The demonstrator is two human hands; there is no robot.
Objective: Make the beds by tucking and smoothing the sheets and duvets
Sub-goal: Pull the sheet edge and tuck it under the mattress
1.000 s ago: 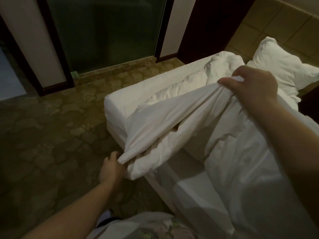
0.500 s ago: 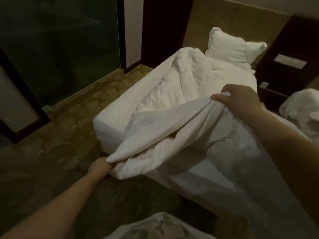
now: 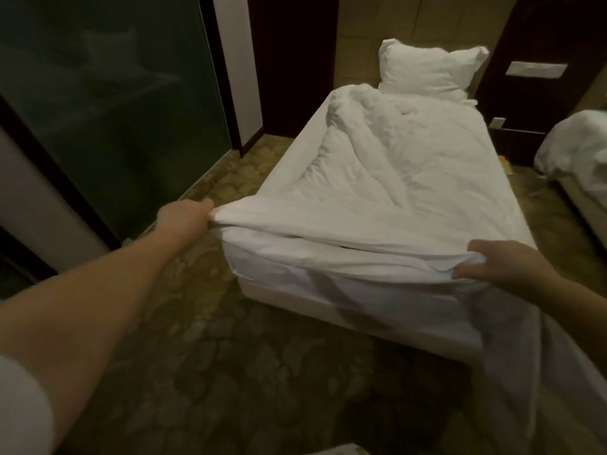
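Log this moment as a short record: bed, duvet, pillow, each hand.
bed: single, seen from its foot end, white sheet on
duvet: white, rumpled, bunched along the left side; foot edge lifted and stretched between the hands
pillow: white, at the head end
left hand: grips the duvet's edge at the left foot corner
right hand: grips the same edge at the right foot corner
second bed: at right, bedding crumpled
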